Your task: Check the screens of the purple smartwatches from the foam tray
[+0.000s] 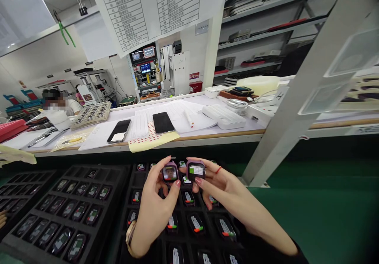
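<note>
Watches (pixel 196 170), one pinched by left fingers (pixel 172 196), one by right fingers (pixel 207 187), partly hide the tray (pixel 209 220), two phones (pixel 162 122) beyond.

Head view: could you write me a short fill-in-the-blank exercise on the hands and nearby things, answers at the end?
1. The left hand holds one small device and the right hand another; both have ____ cases.
2. The gold-coloured band is on the ____ wrist.
3. The pliers hanging at upper left have ____ handles.
4. Beside a dark phone, a sheet bears rows of small ____ marks.

Missing words: purple; left; green; red.
</note>
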Demonstrator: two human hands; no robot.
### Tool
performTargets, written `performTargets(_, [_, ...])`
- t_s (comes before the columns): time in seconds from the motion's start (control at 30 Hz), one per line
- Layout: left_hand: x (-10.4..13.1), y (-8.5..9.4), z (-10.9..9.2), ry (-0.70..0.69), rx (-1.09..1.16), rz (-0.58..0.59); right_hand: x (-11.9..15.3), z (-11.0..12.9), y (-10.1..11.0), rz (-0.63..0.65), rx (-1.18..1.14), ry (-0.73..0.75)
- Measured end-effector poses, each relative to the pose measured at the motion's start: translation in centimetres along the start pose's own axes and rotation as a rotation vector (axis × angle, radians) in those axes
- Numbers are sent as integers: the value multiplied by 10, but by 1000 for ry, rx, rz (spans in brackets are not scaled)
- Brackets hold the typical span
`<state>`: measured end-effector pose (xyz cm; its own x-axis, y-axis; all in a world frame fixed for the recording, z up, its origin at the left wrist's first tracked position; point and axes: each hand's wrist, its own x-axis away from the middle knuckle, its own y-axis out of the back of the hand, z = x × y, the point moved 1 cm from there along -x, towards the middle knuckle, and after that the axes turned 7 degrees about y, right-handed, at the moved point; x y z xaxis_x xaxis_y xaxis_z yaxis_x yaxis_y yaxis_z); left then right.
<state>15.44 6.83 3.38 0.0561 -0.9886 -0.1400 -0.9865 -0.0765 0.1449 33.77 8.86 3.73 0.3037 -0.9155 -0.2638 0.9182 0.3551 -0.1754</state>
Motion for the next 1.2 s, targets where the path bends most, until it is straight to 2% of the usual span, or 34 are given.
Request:
performTargets(0.4, [1, 1, -1, -7, -5, 8, 0, -3, 1, 27, 8, -15])
performTargets(0.6, [3, 5, -2, 0, 96, 31, 0, -6, 8, 44, -4, 29])
performTargets(0.67, [2, 9, -4, -14, 133, 13, 0, -12, 20, 3, 31, 56])
performTargets(0.77, [1, 16, -7, -46, 170, -24, -2, -29, 46, -62, 238, 68])
performTargets(0.8, [0, 17, -7, -53, 176, -22, -4, -37, 57, -33, 361, 34])
performTargets(0.9, [1, 20, -9, -67, 190, 26, -13, -61, 91, 18, 538, -94])
performTargets(1.0, [4, 20, -9, -69, 206, 66, -24, -87, 119, 6, 784, -211])
performTargets(1.1, [7, 18, -8, -54, 211, 91, -32, -105, 135, -10, 984, -254])
performTargets(1.2, [10, 16, -7, -44, 192, 125, -35, -110, 137, -4, 1091, -251])
